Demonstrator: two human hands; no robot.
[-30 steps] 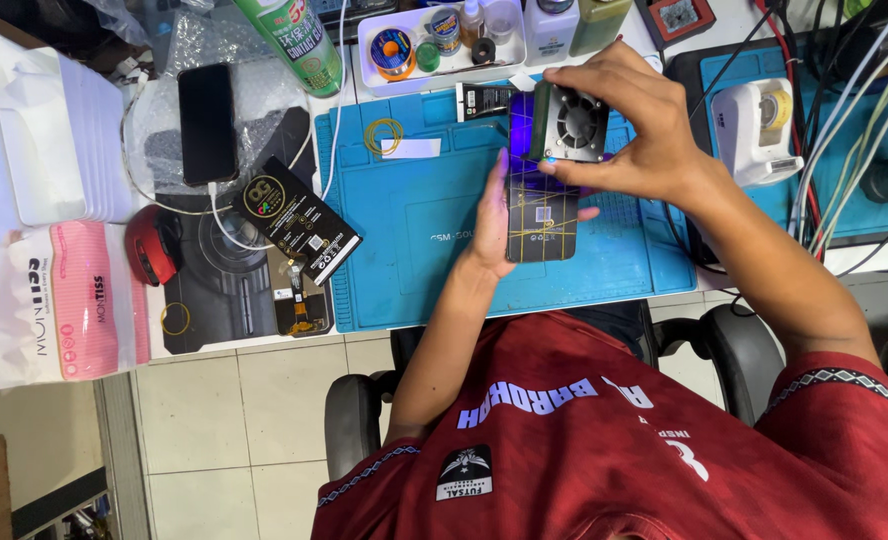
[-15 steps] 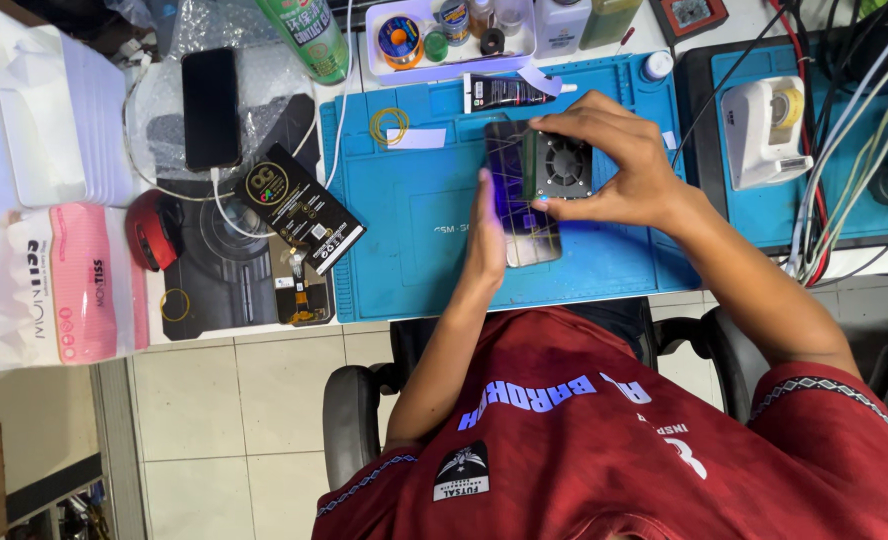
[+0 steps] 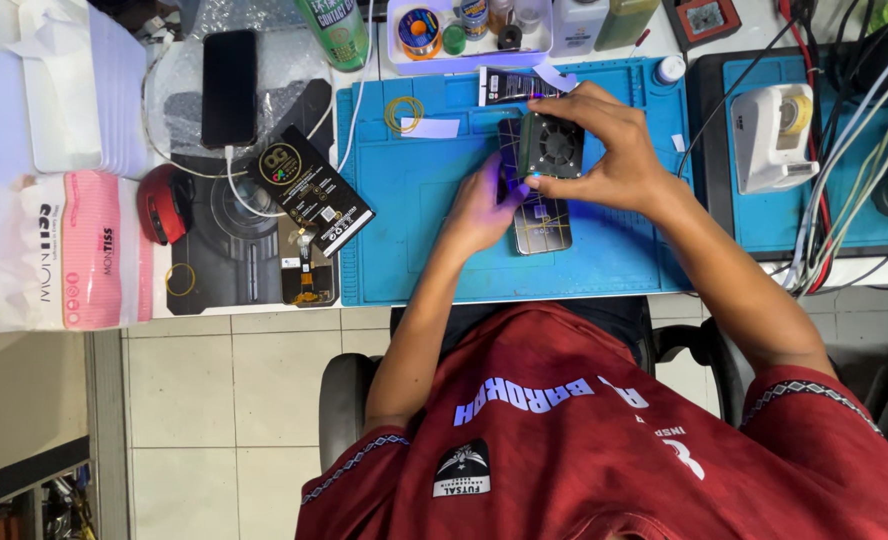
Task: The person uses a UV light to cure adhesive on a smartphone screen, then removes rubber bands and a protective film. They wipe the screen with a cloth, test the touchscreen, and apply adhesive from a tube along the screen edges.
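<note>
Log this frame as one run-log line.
right hand: holds small black square fan lamp over phone | left hand: steadies grey flat phone | surface: blue silicone work mat | light: violet glow

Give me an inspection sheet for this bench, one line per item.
Surface: blue work mat on a white bench.
Job's things: phone flat on the mat, wrapped in rubber bands; small black fan unit over its upper end, purple glow beneath.
Clutter: black phone, black card, red round object, pink tissue pack, green spray can, white parts tray.
Hands: left hand steadies the phone; right hand grips the fan unit.
Cables: bundle at right; white cable to the black phone.
Surroundings: tiled floor, chair.
</note>
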